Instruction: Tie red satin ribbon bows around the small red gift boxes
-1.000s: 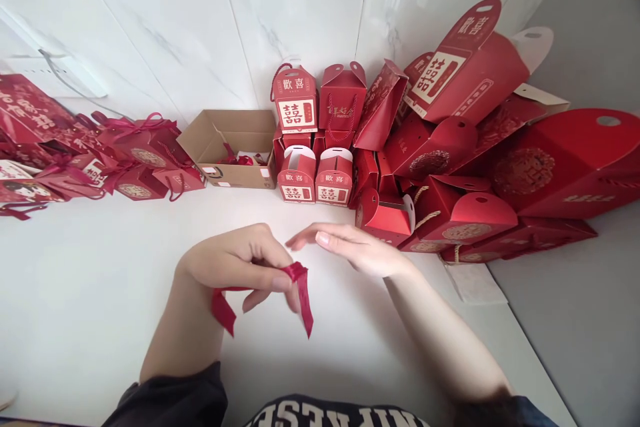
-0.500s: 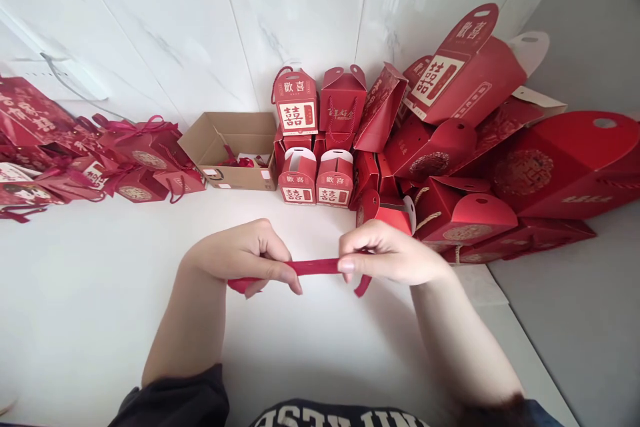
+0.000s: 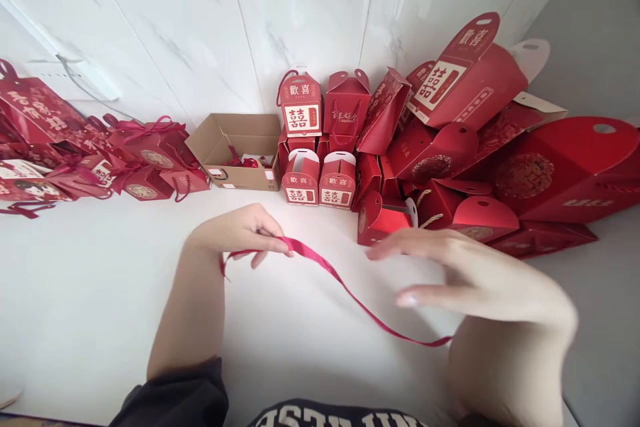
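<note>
A long red ribbon [image 3: 345, 287] runs from my left hand [image 3: 245, 233] down to the right, its far end passing behind my right wrist. The fingers of my left hand are pinched on it, and a short tail hangs on the left of that hand. My right hand [image 3: 450, 273] is blurred, with thumb and fingers spread apart and nothing between them. It hovers above the ribbon's right part, in front of the small red box [image 3: 375, 220].
An open cardboard box [image 3: 245, 177] with red scraps inside stands by the tiled wall. Small red gift boxes [image 3: 301, 187] stand right of it. Larger red boxes [image 3: 530, 173] are piled at the right. Ribbon-tied red boxes [image 3: 155, 147] lie at the left on the white table [image 3: 115, 267].
My right hand has let go of the ribbon, opened and moved right. The ribbon, earlier stretched between both hands, now hangs in a long curve from my left hand.
</note>
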`<act>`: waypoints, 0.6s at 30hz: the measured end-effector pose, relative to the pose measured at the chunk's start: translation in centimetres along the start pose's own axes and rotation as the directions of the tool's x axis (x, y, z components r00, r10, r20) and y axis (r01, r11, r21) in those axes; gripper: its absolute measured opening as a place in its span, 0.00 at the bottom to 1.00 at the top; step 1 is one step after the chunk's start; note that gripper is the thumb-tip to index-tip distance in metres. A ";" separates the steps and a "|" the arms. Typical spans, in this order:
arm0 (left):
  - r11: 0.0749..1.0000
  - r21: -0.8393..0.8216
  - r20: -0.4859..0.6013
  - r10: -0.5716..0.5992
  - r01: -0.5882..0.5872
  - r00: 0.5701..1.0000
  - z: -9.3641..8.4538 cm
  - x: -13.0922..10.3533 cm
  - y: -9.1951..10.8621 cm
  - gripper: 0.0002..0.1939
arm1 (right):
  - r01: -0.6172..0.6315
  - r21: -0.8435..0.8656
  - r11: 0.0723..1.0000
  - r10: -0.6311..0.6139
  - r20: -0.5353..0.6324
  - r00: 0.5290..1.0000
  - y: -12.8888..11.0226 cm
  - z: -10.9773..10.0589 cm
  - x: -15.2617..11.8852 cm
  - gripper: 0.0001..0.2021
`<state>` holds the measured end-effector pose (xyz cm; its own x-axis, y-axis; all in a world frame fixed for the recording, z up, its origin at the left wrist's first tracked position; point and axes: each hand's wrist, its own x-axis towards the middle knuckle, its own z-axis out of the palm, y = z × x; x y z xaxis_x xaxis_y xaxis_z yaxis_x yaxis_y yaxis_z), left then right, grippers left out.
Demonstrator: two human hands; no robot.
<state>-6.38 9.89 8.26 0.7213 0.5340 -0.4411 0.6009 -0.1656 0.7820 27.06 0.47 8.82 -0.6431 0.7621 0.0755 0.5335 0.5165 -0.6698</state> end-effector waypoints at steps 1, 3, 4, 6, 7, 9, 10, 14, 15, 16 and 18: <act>1.000 -0.019 0.035 0.002 -0.001 0.999 0.8 1.0 0.5 0.16 | -0.008 0.061 0.998 0.011 -0.041 0.999 -0.1 1.0 1.5 0.20; 0.998 -0.063 0.060 0.034 -0.030 0.998 2.4 2.8 1.2 0.18 | -0.018 0.212 0.977 0.040 -0.099 0.994 -0.1 3.1 4.5 0.19; 0.994 -0.095 0.065 0.056 -0.049 0.996 3.0 3.5 1.5 0.18 | -0.041 0.278 0.960 0.052 -0.031 0.998 0.1 4.0 5.7 0.19; 0.988 -0.136 0.079 0.080 -0.069 0.994 3.7 4.3 1.7 0.17 | -0.094 0.408 0.908 0.040 0.138 0.990 0.6 5.2 7.1 0.19; 0.987 -0.153 0.078 0.069 -0.057 0.994 3.7 4.2 1.6 0.17 | -0.107 0.446 0.888 0.040 0.156 0.987 0.8 5.4 7.2 0.19; 0.984 -0.179 0.069 0.012 0.001 0.998 3.1 3.5 1.3 0.16 | -0.104 0.490 0.865 0.056 0.113 0.992 1.4 5.0 6.6 0.21; 0.981 -0.192 0.066 -0.023 0.036 0.998 2.6 2.9 1.1 0.16 | -0.095 0.492 0.865 0.070 0.069 0.995 1.7 4.5 6.1 0.21; 0.982 -0.174 0.036 -0.063 0.068 0.997 0.9 1.2 0.4 0.13 | -0.194 0.447 0.873 0.122 0.185 0.975 2.7 2.4 4.0 0.18; 0.986 -0.155 0.024 -0.058 0.061 0.998 0.8 1.2 0.4 0.12 | -0.261 0.420 0.869 0.140 0.297 0.945 2.9 2.2 3.9 0.18; 0.989 -0.137 0.015 -0.050 0.052 0.999 1.0 1.5 0.4 0.12 | -0.307 0.380 0.872 0.151 0.389 0.909 3.0 2.2 4.0 0.18; 0.993 -0.116 0.020 -0.013 0.015 1.000 1.8 2.6 0.7 0.12 | -0.295 0.302 0.907 0.138 0.449 0.883 3.2 2.7 4.7 0.19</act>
<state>-3.50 9.65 6.89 0.7203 0.5193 -0.4599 0.5676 -0.0601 0.8211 24.27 4.71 5.05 -0.7408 0.5689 -0.3572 0.5075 0.1256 -0.8524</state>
